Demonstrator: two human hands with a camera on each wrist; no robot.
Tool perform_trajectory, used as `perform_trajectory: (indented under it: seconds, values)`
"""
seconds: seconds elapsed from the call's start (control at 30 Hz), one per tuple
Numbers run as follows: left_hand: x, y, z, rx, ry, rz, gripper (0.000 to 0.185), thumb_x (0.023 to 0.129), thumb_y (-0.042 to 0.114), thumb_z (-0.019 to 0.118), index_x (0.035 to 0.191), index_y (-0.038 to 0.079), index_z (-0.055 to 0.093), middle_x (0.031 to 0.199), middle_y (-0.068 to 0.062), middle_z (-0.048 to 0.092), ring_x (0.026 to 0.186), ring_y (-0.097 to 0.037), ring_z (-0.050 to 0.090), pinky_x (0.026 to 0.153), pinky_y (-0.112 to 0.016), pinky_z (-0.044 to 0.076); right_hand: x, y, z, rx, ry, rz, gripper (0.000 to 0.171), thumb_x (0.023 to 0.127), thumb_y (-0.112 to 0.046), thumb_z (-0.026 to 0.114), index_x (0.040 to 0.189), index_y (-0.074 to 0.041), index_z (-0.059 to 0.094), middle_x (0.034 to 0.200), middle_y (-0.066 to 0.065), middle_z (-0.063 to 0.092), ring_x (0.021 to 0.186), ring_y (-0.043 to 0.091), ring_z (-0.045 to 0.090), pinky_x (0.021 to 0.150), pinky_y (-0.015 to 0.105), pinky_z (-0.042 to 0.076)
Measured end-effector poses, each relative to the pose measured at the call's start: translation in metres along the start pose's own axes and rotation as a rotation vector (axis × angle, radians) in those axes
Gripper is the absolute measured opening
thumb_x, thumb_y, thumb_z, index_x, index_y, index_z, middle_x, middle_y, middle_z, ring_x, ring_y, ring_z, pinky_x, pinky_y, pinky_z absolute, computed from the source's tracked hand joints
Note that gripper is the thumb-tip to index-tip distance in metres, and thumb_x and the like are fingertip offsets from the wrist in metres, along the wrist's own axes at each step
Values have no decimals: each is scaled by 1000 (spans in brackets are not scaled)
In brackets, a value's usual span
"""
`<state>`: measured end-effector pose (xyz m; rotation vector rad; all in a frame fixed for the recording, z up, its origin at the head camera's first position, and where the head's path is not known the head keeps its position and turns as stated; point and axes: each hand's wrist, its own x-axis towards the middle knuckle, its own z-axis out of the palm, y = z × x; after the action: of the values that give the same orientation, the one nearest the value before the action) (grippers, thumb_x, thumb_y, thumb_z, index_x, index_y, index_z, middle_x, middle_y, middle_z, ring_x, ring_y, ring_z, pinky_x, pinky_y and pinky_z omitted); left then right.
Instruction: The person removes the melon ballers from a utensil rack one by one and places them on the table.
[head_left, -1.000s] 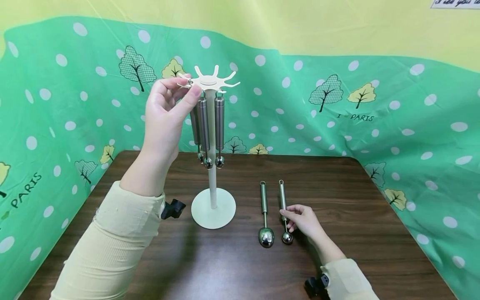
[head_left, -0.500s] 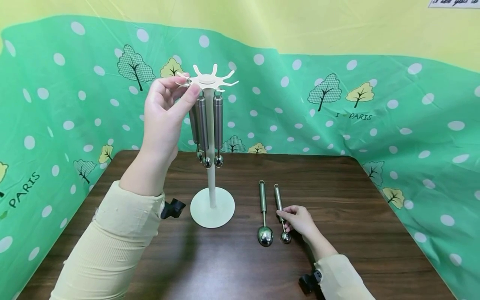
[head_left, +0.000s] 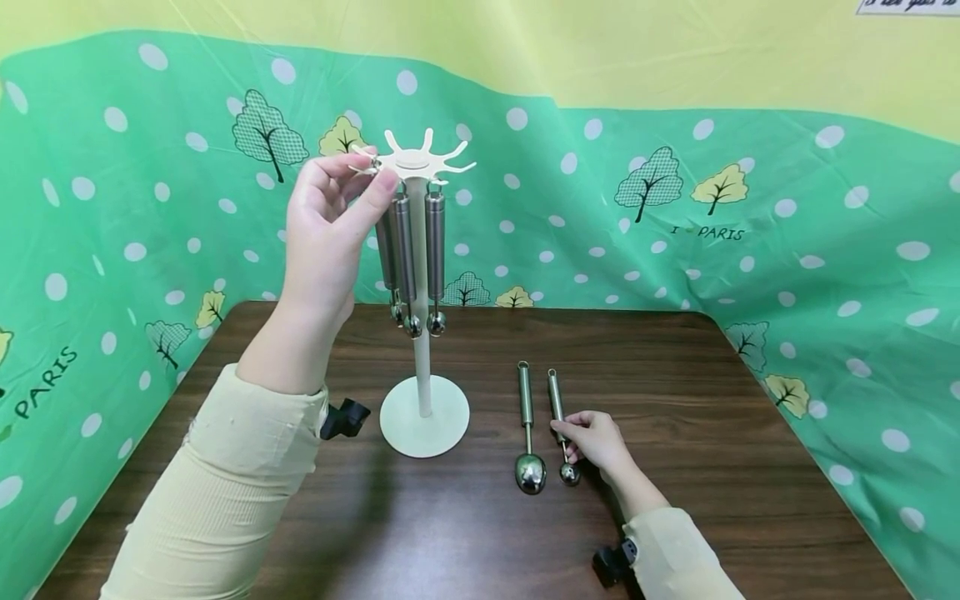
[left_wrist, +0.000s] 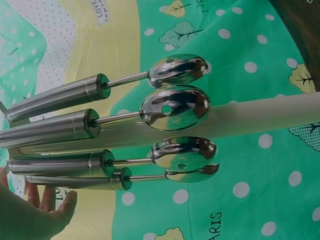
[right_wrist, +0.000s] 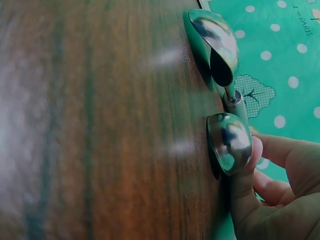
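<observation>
In the head view a white utensil stand [head_left: 423, 358] has a top ring of hooks, from which several steel melon ballers [head_left: 435, 250] hang. My left hand [head_left: 326, 221] grips the hooks on its left side, thumb in front, a steel ring showing between the fingers. On the table, my right hand [head_left: 596, 442] pinches a small melon baller [head_left: 556, 396] low on its handle. Its round bowl [right_wrist: 230, 142] rests face down beside my thumb in the right wrist view. A larger oval scoop [head_left: 531, 472] lies just left of it, bowl also face down.
The dark wooden table [head_left: 480, 533] carries the stand on a round white base [head_left: 425, 433]. A green and yellow patterned cloth [head_left: 547, 183] hangs behind and along both sides of the table.
My right hand has shifted slightly left with the small melon baller, bringing it closer to the larger scoop and tilting its handle leftward. My left hand keeps its place on the stand.
</observation>
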<state>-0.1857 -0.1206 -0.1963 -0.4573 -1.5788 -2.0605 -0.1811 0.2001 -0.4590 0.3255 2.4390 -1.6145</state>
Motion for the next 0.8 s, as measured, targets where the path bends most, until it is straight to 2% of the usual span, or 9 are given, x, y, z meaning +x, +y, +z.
perform_trajectory:
  seconds: [0.3,0.5,0.8]
  values:
    - [1,-2,-1,8,2,4,19,91,8,66,104,16,55,128,-7,55,118,-19,56,104,-30,44,0,1,3,29,39,15,34,90,-16,72,108,11,63,64,3,63,48,6,58,49,21,53]
    - [0,-1,-1,5,1,3,19,91,7,66,104,16,55,127,-6,55,118,-19,56,104,-30,44,1,3,4,-21,72,-5,28,88,-16,73,102,8,66,62,2,63,46,6,57,47,21,51]
    - [0,-1,0,15,7,4,19,91,7,66,104,16,55,124,-2,56,112,-18,56,101,-28,45,1,2,6,-34,98,0,28,88,-16,72,103,7,67,64,2,64,46,6,56,47,21,52]
